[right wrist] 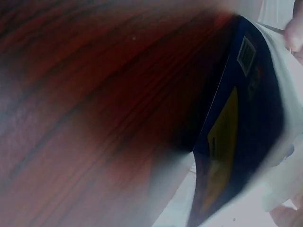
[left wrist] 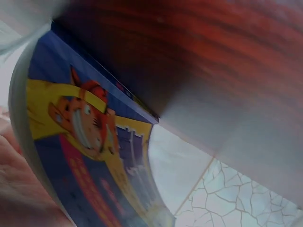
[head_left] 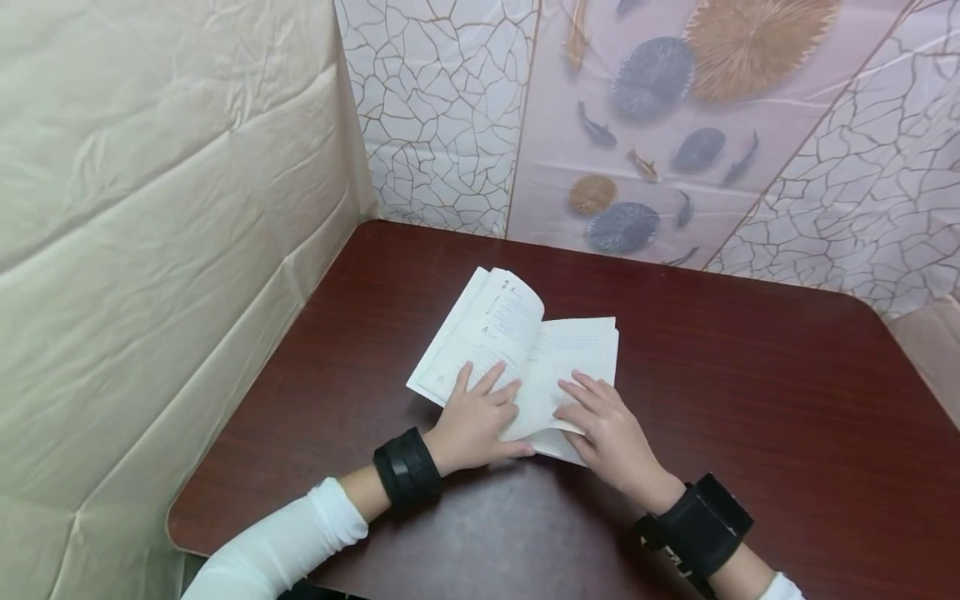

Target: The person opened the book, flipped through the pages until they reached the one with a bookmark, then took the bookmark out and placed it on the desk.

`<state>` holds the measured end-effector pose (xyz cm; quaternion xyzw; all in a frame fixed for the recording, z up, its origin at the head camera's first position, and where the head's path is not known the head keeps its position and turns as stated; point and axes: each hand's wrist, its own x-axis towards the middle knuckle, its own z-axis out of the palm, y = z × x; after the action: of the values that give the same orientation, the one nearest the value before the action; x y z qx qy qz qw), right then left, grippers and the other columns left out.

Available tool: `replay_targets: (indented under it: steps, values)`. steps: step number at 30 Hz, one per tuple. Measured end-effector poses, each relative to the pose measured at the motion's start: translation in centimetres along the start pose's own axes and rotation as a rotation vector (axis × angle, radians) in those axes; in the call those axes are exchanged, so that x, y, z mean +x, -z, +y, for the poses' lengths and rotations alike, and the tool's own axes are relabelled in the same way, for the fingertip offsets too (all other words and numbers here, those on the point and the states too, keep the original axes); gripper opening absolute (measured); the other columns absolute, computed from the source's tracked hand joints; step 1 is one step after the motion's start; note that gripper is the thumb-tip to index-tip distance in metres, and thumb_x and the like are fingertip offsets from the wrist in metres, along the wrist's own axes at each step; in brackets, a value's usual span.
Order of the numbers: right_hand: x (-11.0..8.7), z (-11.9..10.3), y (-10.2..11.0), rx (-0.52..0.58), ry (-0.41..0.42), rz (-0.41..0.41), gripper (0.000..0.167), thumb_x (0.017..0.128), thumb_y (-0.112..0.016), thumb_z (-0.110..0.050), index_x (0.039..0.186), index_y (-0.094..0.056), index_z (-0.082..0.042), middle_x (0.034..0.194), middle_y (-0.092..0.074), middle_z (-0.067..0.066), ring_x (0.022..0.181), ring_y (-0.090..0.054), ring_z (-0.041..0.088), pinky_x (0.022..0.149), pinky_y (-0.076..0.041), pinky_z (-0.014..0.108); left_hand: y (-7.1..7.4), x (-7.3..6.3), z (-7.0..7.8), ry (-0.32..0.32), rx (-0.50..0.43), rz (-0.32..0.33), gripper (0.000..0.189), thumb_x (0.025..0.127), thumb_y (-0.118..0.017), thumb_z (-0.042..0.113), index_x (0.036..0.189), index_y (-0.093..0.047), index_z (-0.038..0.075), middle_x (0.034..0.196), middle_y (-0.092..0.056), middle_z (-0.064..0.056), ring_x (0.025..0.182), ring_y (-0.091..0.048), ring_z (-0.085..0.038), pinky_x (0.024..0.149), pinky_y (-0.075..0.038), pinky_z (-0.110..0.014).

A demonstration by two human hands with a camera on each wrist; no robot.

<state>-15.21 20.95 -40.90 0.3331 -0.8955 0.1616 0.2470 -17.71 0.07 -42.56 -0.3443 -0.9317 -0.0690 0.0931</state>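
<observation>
A book lies spread on the dark wooden table, its printed pages facing up and the left-hand ones curving upward. My left hand rests on the left page with fingers spread, its thumb along the lower edge near the spine. Over at the right page, my right hand pinches a leaf by its lower edge, fingers above and thumb below. From the left wrist, the blue cover shows a cartoon figure. In the right wrist view, the back cover carries a barcode and a yellow panel.
The reddish-brown table has rounded corners. Cream cloth hangs along its left side, and a patterned sheet stands behind the far edge. Black bands are strapped round both wrists.
</observation>
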Motion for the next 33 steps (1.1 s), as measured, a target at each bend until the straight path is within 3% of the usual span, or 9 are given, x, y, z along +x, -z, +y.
replay_targets:
  steps: [6,9,14,17,20,22,24,29,33]
  values:
    - [0.1,-0.2,0.0,0.017,-0.178,0.015,0.066,0.061,-0.076,-0.004,0.12,-0.048,0.001,0.133,-0.035,0.028,0.121,-0.036,0.04,0.087,-0.041,0.048,0.1,0.1,0.2,0.023,-0.011,-0.004,0.046,0.078,-0.05,0.058,0.093,-0.065,0.018,0.119,-0.058,0.003,0.129,-0.033,-0.022,0.1,-0.019,-0.056]
    - [0.1,-0.3,0.2,0.036,-0.325,-0.063,0.087,0.064,-0.076,-0.008,0.134,-0.027,0.004,0.138,-0.022,0.031,0.124,-0.032,0.041,0.087,-0.041,0.049,0.1,0.2,0.0,0.039,-0.055,-0.03,0.04,0.083,-0.048,0.052,0.097,-0.064,0.018,0.114,-0.061,0.006,0.129,-0.033,-0.02,0.101,-0.017,-0.056]
    - [0.1,-0.1,0.3,0.072,-0.453,-0.215,0.093,0.072,-0.072,-0.017,0.139,-0.011,0.005,0.142,-0.02,0.027,0.128,-0.028,0.037,0.094,-0.036,0.049,0.0,0.3,-0.3,0.101,-0.199,-0.007,0.032,0.085,-0.049,0.03,0.111,-0.059,0.012,0.118,-0.059,0.002,0.127,-0.037,-0.019,0.102,-0.017,-0.054]
    - [-0.1,0.0,0.3,0.033,-0.414,-0.274,0.08,0.074,-0.069,-0.019,0.135,-0.024,0.007,0.138,-0.03,0.025,0.125,-0.034,0.035,0.094,-0.036,0.047,0.2,0.4,-0.7,0.172,-0.309,0.114,0.046,0.082,-0.05,0.017,0.126,-0.046,0.003,0.112,-0.061,-0.009,0.109,-0.053,-0.019,0.096,-0.031,-0.044]
    - [-0.3,0.3,0.0,-0.032,-0.305,-0.296,0.058,0.074,-0.069,-0.019,0.121,-0.048,0.007,0.129,-0.044,0.025,0.121,-0.041,0.036,0.094,-0.037,0.045,0.8,0.4,-1.3,0.227,-0.372,0.283,0.062,0.078,-0.051,0.008,0.136,-0.029,0.0,0.105,-0.062,-0.015,0.082,-0.059,-0.017,0.074,-0.045,-0.032]
    - [-0.5,0.5,-0.2,-0.063,-0.239,-0.307,0.047,0.073,-0.07,-0.02,0.112,-0.057,0.004,0.123,-0.05,0.024,0.118,-0.045,0.035,0.092,-0.04,0.044,1.3,0.3,-1.7,0.241,-0.347,0.375,0.069,0.075,-0.052,0.003,0.138,-0.024,0.002,0.102,-0.063,-0.015,0.067,-0.056,-0.016,0.059,-0.045,-0.03]
    - [-0.6,0.5,-0.4,-0.064,-0.207,-0.341,0.043,0.073,-0.07,-0.022,0.107,-0.06,0.002,0.12,-0.053,0.023,0.115,-0.048,0.034,0.089,-0.042,0.042,1.8,0.2,-2.2,0.253,-0.282,0.421,0.07,0.074,-0.052,-0.001,0.138,-0.025,0.002,0.116,-0.058,-0.016,0.076,-0.058,-0.019,0.063,-0.047,-0.031]
    - [-0.7,0.2,-0.9,-0.05,-0.228,-0.499,0.061,0.067,-0.073,-0.038,0.112,-0.058,0.001,0.12,-0.052,0.025,0.11,-0.052,0.034,0.082,-0.046,0.042,2.4,0.0,-3.1,0.268,-0.093,0.364,0.048,0.075,-0.058,0.003,0.122,-0.051,0.008,0.133,-0.043,-0.015,0.115,-0.046,-0.03,0.088,-0.039,-0.047]
    - [-0.5,-0.2,-1.2,-0.053,-0.263,-0.579,0.074,0.061,-0.074,-0.046,0.116,-0.055,0.001,0.121,-0.049,0.028,0.112,-0.049,0.038,0.082,-0.046,0.045,2.6,0.0,-3.0,0.265,-0.058,0.276,0.033,0.078,-0.059,0.011,0.111,-0.061,0.013,0.133,-0.044,-0.015,0.125,-0.036,-0.033,0.093,-0.032,-0.055]
